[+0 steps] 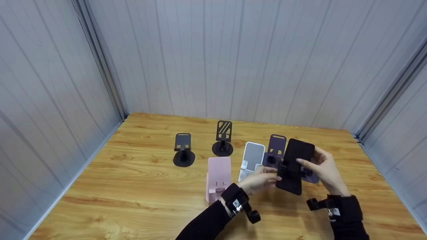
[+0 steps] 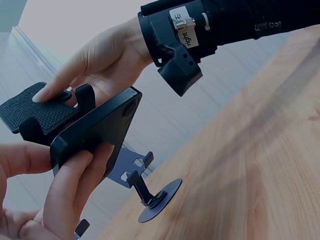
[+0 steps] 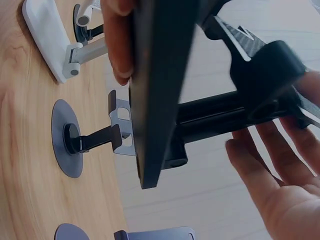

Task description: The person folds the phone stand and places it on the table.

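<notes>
In the head view my right hand grips a black phone stand over the right part of the table, its thumb on the plate's face. The left wrist view shows that plate's textured pad and two hooks. My left hand pinches a black smartphone by its edges, just below the plate and close to the hooks. In the right wrist view the phone's dark edge stands in front of the stand's arm. Whether phone and stand touch is hidden.
A white phone stand and a pink one stand left of my hands. Behind are a grey stand and a black slotted one. A purple stand and another purple base are partly covered by the held things.
</notes>
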`<control>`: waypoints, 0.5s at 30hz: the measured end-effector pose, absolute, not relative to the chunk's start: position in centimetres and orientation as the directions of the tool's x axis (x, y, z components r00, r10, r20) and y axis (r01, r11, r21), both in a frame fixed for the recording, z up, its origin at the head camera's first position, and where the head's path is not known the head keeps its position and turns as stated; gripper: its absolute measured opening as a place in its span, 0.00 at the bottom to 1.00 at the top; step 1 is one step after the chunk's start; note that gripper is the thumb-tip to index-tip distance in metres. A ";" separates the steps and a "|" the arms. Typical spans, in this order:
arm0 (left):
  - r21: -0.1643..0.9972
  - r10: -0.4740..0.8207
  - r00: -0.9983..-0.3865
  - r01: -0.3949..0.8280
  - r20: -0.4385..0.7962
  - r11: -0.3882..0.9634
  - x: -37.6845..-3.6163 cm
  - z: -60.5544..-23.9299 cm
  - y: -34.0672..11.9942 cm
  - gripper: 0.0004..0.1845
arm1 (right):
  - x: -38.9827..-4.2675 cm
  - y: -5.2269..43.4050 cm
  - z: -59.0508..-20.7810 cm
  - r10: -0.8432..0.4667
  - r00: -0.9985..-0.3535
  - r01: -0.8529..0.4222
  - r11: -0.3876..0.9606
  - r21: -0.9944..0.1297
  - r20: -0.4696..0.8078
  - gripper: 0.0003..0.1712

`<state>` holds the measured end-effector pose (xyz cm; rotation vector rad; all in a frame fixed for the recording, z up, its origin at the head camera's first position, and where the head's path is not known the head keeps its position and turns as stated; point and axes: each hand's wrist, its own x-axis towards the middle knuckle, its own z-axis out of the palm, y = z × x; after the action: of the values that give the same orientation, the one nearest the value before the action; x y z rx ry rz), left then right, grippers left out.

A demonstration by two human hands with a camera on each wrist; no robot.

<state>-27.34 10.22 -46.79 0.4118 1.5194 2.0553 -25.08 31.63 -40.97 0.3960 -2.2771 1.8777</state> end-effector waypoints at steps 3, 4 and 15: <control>0.946 0.584 -0.808 -0.249 -0.084 -0.209 -27.3 -46.8 10.2 0.20 | -25.2 31.5 -41.1 -0.086 -0.949 -0.315 0.172 -0.933 0.305 0.28; 0.947 0.580 -0.810 -0.248 -0.086 -0.207 -27.3 -46.8 10.2 0.20 | -25.3 31.5 -41.2 -0.081 -0.947 -0.319 0.167 -0.933 0.310 0.28; 0.948 0.572 -0.816 -0.242 -0.083 -0.207 -27.4 -46.8 10.2 0.20 | -25.7 31.3 -41.6 -0.065 -0.934 -0.356 0.171 -0.919 0.350 0.28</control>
<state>-27.38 10.18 -46.82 0.3910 1.5397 2.0601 -25.66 31.34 -41.60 0.4077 -2.2160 1.8410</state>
